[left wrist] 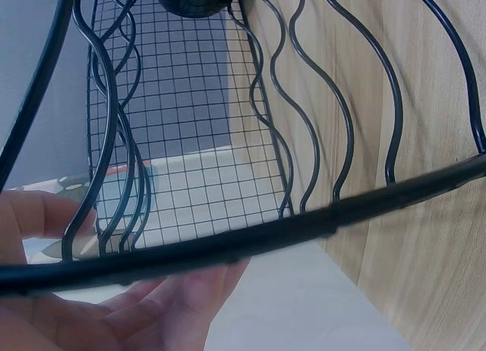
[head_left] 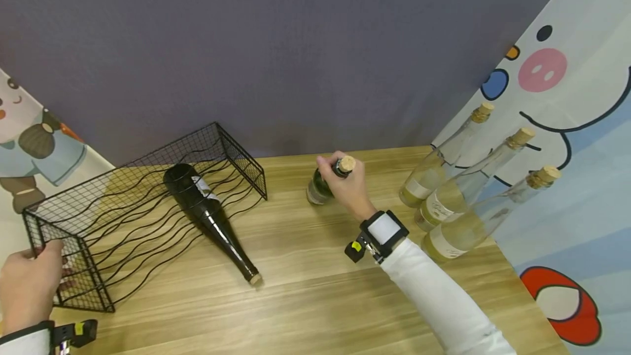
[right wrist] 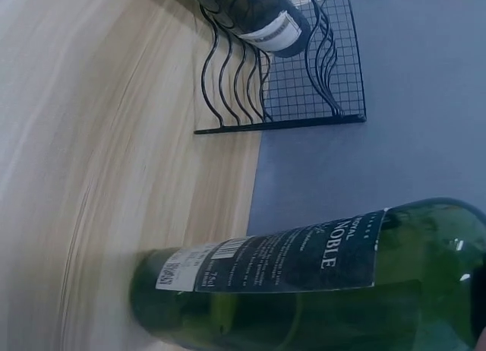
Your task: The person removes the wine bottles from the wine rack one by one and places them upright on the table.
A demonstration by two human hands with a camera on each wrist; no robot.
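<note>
My left hand (head_left: 34, 284) grips the near left end of a black wire wine rack (head_left: 242, 159); the left wrist view shows fingers (left wrist: 186, 294) and thumb about its end frame. Across the rack's wavy wires lies a dark wine bottle (head_left: 212, 223), its corked neck sticking out over the table toward me. Right of the rack, my right hand (head_left: 351, 188) holds a green wine bottle (head_left: 319, 188) by the neck, cork up. The right wrist view shows this bottle's dark label (right wrist: 304, 252). Whether its base touches the table I cannot tell.
Three clear corked bottles (head_left: 449, 201) with pale liquid stand together at the right of the wooden table (head_left: 305, 305). Behind the table rises a grey-purple panel (head_left: 305, 59). Printed cartoon curtains (head_left: 591, 141) hang at both sides.
</note>
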